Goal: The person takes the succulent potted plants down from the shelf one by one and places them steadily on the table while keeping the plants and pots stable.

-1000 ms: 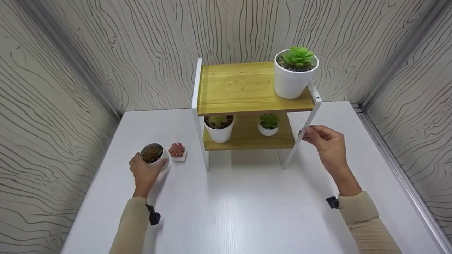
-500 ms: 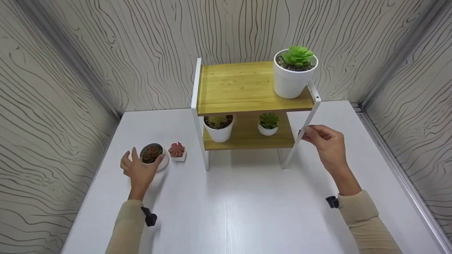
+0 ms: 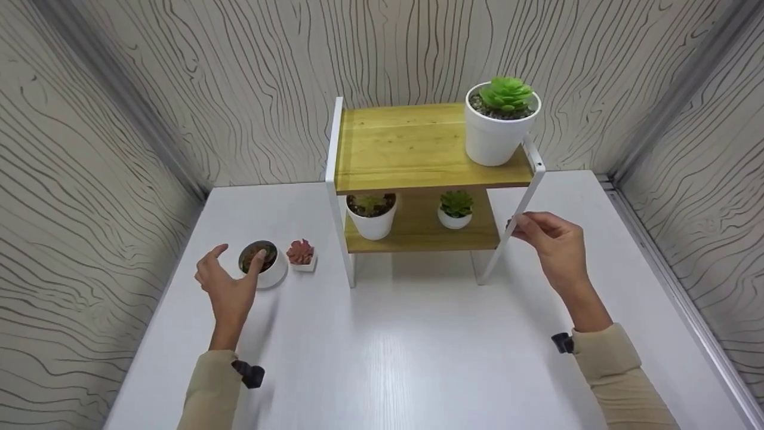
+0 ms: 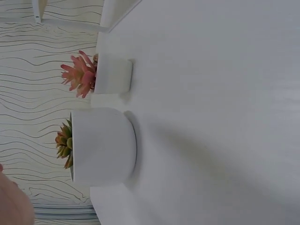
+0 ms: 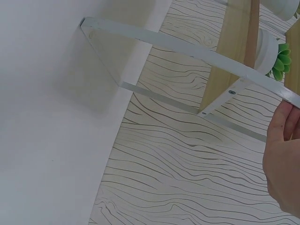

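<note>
My left hand (image 3: pixel 230 289) hovers beside a round white pot (image 4: pixel 105 147) with a brownish-green succulent (image 4: pixel 64 144), thumb and fingers spread. In the head view the thumb overlaps the plant; in the left wrist view the hand stands apart from the pot. Just right of that pot, a pink succulent (image 3: pixel 300 252) sits in a small white pot (image 4: pixel 113 76). On the other side, my right hand (image 3: pixel 558 248) pinches the white front upright (image 5: pixel 187 47) of a two-tier shelf (image 3: pixel 406 149) between thumb and fingers. Some fingertips are hidden behind the metal.
A large white pot (image 3: pixel 495 137) with a bright green succulent occupies the top board's right end. On the lower board are a medium pot (image 3: pixel 373 226) at left and a small potted plant (image 3: pixel 455 220) at right. Patterned walls (image 3: pixel 418 48) enclose the white table (image 3: pixel 382 352).
My left hand has let go of the round pot and drawn back to the left, its fingers spreading. The right hand keeps its hold on the shelf upright.
</note>
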Motion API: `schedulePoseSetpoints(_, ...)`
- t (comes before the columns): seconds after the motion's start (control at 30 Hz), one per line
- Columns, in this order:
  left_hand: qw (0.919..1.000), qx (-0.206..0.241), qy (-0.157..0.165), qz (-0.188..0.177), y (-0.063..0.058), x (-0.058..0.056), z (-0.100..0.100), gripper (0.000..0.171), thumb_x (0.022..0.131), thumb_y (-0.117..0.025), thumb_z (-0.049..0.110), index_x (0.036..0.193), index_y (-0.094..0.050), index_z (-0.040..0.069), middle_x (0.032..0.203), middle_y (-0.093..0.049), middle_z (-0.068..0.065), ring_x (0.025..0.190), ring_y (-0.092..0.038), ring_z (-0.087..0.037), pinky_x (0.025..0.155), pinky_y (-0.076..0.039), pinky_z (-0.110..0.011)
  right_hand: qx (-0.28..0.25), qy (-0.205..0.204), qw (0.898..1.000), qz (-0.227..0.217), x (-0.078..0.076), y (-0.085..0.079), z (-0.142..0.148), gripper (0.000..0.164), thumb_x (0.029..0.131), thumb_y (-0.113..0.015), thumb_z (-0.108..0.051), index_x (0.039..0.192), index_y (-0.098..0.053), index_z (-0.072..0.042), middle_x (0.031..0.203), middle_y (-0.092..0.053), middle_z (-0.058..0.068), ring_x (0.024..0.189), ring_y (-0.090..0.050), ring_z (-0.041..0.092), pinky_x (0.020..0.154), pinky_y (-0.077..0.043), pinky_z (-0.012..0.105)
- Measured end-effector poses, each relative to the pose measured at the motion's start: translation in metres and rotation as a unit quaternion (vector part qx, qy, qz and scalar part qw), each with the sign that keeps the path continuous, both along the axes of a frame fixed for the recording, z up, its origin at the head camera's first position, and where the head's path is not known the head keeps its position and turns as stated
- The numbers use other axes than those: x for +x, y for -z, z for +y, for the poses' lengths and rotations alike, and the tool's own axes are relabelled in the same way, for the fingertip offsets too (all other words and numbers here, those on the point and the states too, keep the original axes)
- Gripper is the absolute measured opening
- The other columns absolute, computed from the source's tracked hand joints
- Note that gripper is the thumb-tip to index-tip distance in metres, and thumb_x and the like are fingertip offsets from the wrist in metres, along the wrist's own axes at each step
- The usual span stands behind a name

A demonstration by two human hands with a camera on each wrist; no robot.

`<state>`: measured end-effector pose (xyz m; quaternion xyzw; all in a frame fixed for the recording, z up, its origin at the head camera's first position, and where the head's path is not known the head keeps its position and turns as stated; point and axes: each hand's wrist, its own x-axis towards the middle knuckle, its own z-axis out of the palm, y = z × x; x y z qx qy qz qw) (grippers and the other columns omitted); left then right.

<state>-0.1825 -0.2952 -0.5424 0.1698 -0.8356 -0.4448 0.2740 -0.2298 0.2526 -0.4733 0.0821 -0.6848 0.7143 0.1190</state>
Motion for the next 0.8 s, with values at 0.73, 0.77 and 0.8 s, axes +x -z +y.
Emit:
schedulePoseSetpoints(0.73,0.9923,0.02,0.106,0.061,-0.045,0.031,0.026,0.044,0.097,-0.077,0.017,0.135,-0.061,0.002,0.115,-0.071,-0.013,0.102,-0.063,-0.002,0.085,-0.051,-0.008,-0.017,-0.018,1.0,0.016,0.0,0.001,0.001,0.022,0.098,-0.07,-0.001,0.112,-0.071,0.016,0.099,-0.081,0.011,0.092,-0.08,0.016,0.091,-0.063,0.029)
schedulePoseSetpoints(0.77,0.9912,0.018,0.114,0.066,-0.047,0.031,0.028,0.042,0.097,-0.077,0.015,0.134,-0.063,0.002,0.114,-0.071,-0.012,0.101,-0.063,-0.003,0.085,-0.051,-0.008,-0.016,-0.018,1.0,0.016,0.0,0.001,0.002,0.022,0.098,-0.07,0.0,0.112,-0.07,0.017,0.099,-0.081,0.011,0.092,-0.08,0.016,0.092,-0.063,0.029)
schedulePoseSetpoints(0.8,0.9901,0.016,0.12,0.07,-0.048,0.03,0.03,0.041,0.096,-0.077,0.015,0.134,-0.064,0.003,0.113,-0.071,-0.01,0.101,-0.063,-0.003,0.084,-0.052,-0.008,-0.013,-0.018,1.0,0.015,0.0,0.002,0.002,0.022,0.098,-0.07,0.0,0.112,-0.07,0.017,0.098,-0.081,0.01,0.093,-0.08,0.016,0.092,-0.063,0.029)
